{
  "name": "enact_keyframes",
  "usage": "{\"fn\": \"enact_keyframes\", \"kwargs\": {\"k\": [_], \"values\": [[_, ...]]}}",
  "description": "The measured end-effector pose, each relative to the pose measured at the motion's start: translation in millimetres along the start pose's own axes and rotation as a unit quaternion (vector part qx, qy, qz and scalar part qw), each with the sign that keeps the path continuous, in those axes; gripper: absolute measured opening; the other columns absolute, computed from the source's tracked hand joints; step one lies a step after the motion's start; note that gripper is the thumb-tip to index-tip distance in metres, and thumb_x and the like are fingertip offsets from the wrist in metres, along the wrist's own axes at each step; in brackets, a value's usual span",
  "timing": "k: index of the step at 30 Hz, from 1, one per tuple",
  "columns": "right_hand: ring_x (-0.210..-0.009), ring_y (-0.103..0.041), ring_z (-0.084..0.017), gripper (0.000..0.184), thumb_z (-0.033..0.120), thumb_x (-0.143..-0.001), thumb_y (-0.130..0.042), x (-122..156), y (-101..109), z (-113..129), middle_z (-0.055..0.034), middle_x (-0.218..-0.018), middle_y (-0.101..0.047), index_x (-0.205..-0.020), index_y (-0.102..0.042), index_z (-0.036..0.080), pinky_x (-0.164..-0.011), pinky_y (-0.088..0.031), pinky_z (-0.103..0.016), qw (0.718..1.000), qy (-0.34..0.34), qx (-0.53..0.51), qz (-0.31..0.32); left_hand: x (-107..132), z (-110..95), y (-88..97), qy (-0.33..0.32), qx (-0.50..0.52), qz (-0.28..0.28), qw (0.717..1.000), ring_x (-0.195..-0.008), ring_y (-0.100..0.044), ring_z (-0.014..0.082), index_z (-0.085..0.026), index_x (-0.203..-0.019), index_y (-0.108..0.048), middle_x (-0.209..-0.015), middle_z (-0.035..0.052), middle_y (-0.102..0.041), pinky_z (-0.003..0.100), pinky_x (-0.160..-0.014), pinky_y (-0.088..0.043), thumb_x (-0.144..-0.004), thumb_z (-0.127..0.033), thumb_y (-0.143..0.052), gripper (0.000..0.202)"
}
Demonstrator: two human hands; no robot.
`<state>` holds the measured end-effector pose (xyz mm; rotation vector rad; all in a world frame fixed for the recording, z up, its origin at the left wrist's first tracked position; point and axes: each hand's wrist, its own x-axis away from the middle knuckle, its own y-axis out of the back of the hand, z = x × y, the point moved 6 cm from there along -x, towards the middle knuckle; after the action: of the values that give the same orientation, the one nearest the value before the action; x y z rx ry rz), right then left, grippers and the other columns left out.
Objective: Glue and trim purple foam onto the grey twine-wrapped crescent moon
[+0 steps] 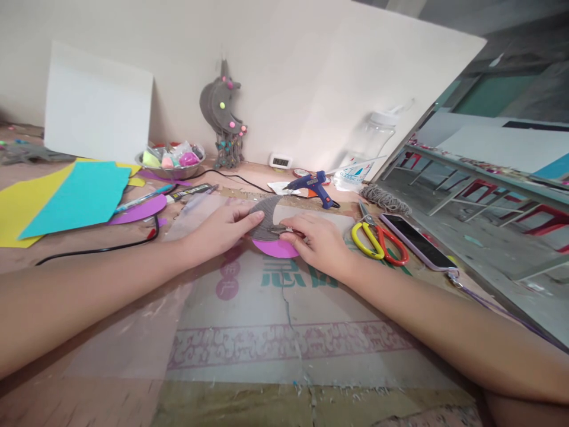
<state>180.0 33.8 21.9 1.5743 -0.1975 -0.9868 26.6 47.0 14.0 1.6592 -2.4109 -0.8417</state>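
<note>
A grey crescent moon point(265, 220), its surface ribbed like wound cord, lies over a piece of purple paper point(276, 248) whose curved edge shows below. My left hand point(224, 231) pinches the crescent's left side, thumb on top and fingers partly hidden beneath. At the inner curve on the right, my right hand point(322, 240) is closed with thumb and forefinger together around a small thin item point(288, 230), dark and partly shiny. Its kind is not clear. Both hands are above a translucent plastic sheet point(222, 356) with printed patterns.
Beyond the hands lies a blue glue gun point(313, 187). Scissors point(377, 237), a phone point(420, 242) and a coil of cord point(386, 199) are at right. A water bottle point(367, 148), bowl point(171, 169), coloured paper point(77, 196) and decorated hanging moon point(220, 107) stand around the back and left.
</note>
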Motion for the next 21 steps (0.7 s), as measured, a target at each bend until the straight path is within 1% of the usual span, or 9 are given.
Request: {"fn": "enact_keyframes", "kwargs": {"k": [4,8,15,18,21], "values": [[-0.077,-0.054,-0.018,0.028,0.036,-0.091,-0.042,0,-2,0,-0.0062,-0.083,-0.064,-0.099,-0.061,0.016,-0.067,-0.036,-0.028,1.000,0.007,0.010,0.013,0,-1,-0.9,-0.011,0.015,0.004,1.000,-0.068,-0.055,0.0166,-0.016,-0.073,-0.062,-0.068,0.0013,-0.060,0.025,-0.061,-0.043,-0.082,-0.048,-0.041,0.040],[-0.077,-0.053,-0.017,0.028,0.034,-0.092,-0.041,0,-2,1,-0.0061,-0.084,-0.064,-0.100,-0.061,0.017,-0.067,-0.036,-0.028,1.000,0.020,0.004,0.018,-1,0,-1.2,-0.009,0.012,0.009,1.000,-0.070,-0.055,0.0169,-0.016,-0.075,-0.062,-0.070,0.0014,-0.061,0.025,-0.062,-0.043,-0.081,-0.048,-0.042,0.038],[-0.075,-0.053,-0.017,0.026,0.035,-0.090,-0.044,1,6,0,-0.0050,-0.078,-0.062,-0.095,-0.062,0.016,-0.069,-0.038,-0.028,0.999,0.011,-0.024,-0.033,0,-1,-0.4,-0.008,0.014,0.006,1.000,-0.069,-0.053,0.0155,-0.016,-0.074,-0.061,-0.070,0.0006,-0.061,0.024,-0.061,-0.042,-0.083,-0.048,-0.042,0.039],[-0.074,-0.054,-0.017,0.025,0.035,-0.089,-0.046,2,7,0,-0.0054,-0.079,-0.062,-0.097,-0.060,0.016,-0.068,-0.040,-0.028,0.999,-0.007,-0.034,-0.039,-1,1,1.1,0.003,0.021,-0.003,1.000,-0.064,-0.050,0.0136,-0.016,-0.072,-0.060,-0.065,-0.0004,-0.058,0.022,-0.057,-0.040,-0.083,-0.048,-0.043,0.038],[-0.072,-0.056,-0.017,0.026,0.038,-0.084,-0.053,4,9,-1,-0.0059,-0.081,-0.063,-0.096,-0.057,0.016,-0.066,-0.041,-0.028,0.997,-0.028,-0.046,-0.054,-2,3,2.7,0.021,0.052,-0.013,0.998,-0.058,-0.048,0.0117,-0.016,-0.075,-0.059,-0.064,-0.0013,-0.056,0.021,-0.052,-0.037,-0.084,-0.047,-0.042,0.037]]}}
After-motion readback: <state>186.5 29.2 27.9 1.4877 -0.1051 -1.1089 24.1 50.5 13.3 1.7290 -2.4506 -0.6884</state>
